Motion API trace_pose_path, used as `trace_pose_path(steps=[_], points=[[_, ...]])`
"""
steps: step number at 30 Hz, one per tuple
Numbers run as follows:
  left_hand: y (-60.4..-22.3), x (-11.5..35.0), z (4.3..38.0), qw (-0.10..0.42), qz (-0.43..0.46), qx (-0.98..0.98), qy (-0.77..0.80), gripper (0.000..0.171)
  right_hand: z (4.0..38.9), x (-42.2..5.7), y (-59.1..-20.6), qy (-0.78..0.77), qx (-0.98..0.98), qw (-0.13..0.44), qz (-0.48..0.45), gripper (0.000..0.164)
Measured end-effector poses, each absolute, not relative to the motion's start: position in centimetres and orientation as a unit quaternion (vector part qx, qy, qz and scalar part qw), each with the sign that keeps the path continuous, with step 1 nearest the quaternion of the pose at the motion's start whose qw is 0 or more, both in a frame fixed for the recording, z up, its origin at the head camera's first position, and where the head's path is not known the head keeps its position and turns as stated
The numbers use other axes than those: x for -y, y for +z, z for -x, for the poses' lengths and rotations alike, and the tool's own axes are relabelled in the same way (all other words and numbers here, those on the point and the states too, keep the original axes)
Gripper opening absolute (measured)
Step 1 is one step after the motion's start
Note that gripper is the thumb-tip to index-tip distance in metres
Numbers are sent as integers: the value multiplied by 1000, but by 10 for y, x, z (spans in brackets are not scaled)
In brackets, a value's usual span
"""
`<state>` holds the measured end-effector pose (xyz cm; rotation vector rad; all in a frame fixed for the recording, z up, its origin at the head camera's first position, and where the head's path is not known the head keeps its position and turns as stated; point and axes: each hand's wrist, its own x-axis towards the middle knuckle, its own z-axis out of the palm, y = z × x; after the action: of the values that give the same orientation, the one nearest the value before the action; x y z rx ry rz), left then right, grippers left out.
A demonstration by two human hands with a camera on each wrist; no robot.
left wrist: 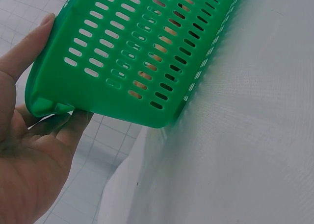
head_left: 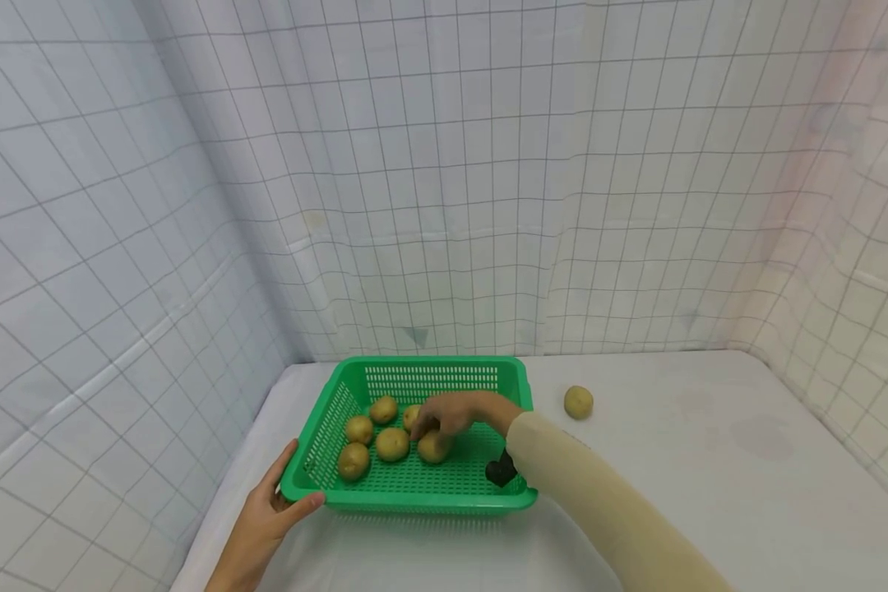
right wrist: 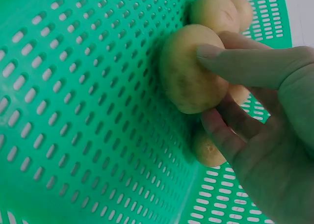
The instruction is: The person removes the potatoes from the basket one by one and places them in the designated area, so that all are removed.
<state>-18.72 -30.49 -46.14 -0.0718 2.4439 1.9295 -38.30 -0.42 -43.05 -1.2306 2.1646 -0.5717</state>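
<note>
A green plastic basket (head_left: 429,499) with slotted walls sits on the white-covered table. My left hand (head_left: 261,516) grips its near left corner, the thumb over the rim and the fingers under the lip, as the left wrist view shows. Inside the basket, my right hand (head_left: 455,411) holds a potato (right wrist: 189,69) between thumb and fingers, close over the slotted floor. Several other potatoes lie to its left, among them one potato (head_left: 392,444) right beside it and another potato (head_left: 353,462) near the left wall.
A single potato (head_left: 579,402) lies on the table (head_left: 681,460) to the right of the basket. White gridded sheets (head_left: 444,181) hang behind the table and along both sides. A dark wrist device (head_left: 500,471) shows below my right sleeve.
</note>
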Motion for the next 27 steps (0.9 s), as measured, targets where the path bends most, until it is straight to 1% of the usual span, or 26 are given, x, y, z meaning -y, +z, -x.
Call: trace_pose_path(steps=[5,12,19,27], points=[[-458,306,188,13,17,-784,620,96,382,5,-427,-170,-818,282,472,40],[-459,305,189,17,21,-782,623,96,379,1,-426,-174,-819,280,470,34],[-459,305,187,20,27,-779,626,97,380,-6,-428,-206,-824,287,442,42],[-460,304,188,17,23,-779,627,96,381,-13,-418,-231,-818,287,442,42]])
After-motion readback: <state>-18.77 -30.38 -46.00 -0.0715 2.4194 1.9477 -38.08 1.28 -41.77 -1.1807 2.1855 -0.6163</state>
